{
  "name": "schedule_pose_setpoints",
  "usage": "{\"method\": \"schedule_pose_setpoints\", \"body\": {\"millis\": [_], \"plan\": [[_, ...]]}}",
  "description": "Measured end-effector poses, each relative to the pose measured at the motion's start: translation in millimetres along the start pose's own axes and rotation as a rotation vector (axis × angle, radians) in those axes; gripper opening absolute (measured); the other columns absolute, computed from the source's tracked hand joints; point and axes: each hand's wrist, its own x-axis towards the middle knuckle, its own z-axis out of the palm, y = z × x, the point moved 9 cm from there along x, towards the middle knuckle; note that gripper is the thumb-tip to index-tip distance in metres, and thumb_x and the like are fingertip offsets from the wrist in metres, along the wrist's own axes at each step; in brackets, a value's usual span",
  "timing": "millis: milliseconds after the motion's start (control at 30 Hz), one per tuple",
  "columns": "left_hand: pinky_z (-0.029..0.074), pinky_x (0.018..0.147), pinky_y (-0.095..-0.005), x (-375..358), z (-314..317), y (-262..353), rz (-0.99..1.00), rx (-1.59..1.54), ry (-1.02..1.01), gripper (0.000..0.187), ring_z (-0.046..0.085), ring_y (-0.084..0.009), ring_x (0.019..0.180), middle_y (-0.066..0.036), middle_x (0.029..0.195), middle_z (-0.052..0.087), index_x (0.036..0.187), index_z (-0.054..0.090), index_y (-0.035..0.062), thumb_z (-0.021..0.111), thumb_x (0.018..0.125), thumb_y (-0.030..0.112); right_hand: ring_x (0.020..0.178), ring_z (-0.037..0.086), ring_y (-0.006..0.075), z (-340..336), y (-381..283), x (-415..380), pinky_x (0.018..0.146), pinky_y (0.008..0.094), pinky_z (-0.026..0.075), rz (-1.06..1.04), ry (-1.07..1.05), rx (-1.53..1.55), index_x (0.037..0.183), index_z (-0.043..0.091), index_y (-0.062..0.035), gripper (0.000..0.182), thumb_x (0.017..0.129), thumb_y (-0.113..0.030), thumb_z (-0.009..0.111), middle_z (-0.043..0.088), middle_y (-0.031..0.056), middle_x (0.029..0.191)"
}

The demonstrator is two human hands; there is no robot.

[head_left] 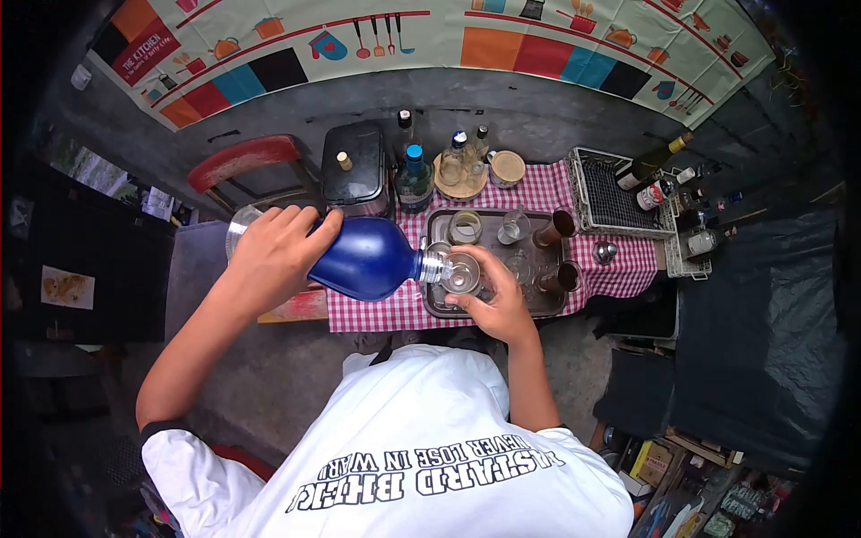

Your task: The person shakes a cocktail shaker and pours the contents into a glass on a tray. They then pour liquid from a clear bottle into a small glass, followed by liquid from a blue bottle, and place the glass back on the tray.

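Observation:
My left hand [278, 251] is wrapped round the clear base end of a blue bottle [363, 260], which lies nearly level in the air. Its clear threaded neck [434, 266] points right, right at the rim of a small glass [461, 274]. Fingers of my right hand [495, 300] close round that glass from the right side. Below both hands is a brown tray [438, 221]. On it stand a wide glass [465, 228], a clear tumbler [514, 226] and two dark brown cups [558, 228].
A red checked cloth [359, 316] covers the table. Behind the tray stand a blue-capped bottle [414, 179], a round wooden board [461, 182] with bottles, and a mug [507, 168]. A black lidded bin [356, 166] is left; a bottle crate [619, 202] is right.

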Motion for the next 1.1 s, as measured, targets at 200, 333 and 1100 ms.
{"method": "schedule_pose_setpoints", "body": {"millis": [200,333,1100], "plan": [[0.047,0.081,-0.038,-5,-1,-3,0.006,-0.012,-0.018,0.069,0.059,-0.0279,0.09,-0.012,0.098,0.059,0.12,0.056,0.0002,0.078,0.055,0.004,0.115,0.06,0.0234,8,0,-2,0.099,0.0369,0.049,-0.001,0.004,0.001,0.131,0.054,-0.0045,0.061,0.075,-0.008,0.08,0.06,0.0117,0.124],[0.047,0.078,-0.0372,-7,-5,-3,0.021,0.006,-0.003,0.061,0.06,-0.0266,0.088,-0.011,0.094,0.059,0.121,0.056,0.002,0.074,0.062,0.006,0.118,0.059,0.0237,13,-1,-3,0.1,0.0374,0.049,-0.011,0.007,0.015,0.131,0.054,-0.0047,0.062,0.075,-0.006,0.08,0.059,0.0117,0.126],[0.048,0.075,-0.0358,-18,-12,1,0.018,0.027,0.031,0.052,0.061,-0.0245,0.084,-0.01,0.092,0.06,0.12,0.057,0.0045,0.07,0.07,0.009,0.118,0.058,0.0229,20,-4,-6,0.099,0.0375,0.05,-0.013,0.0,0.014,0.131,0.055,-0.0052,0.061,0.075,-0.006,0.08,0.058,0.0107,0.126]]}}
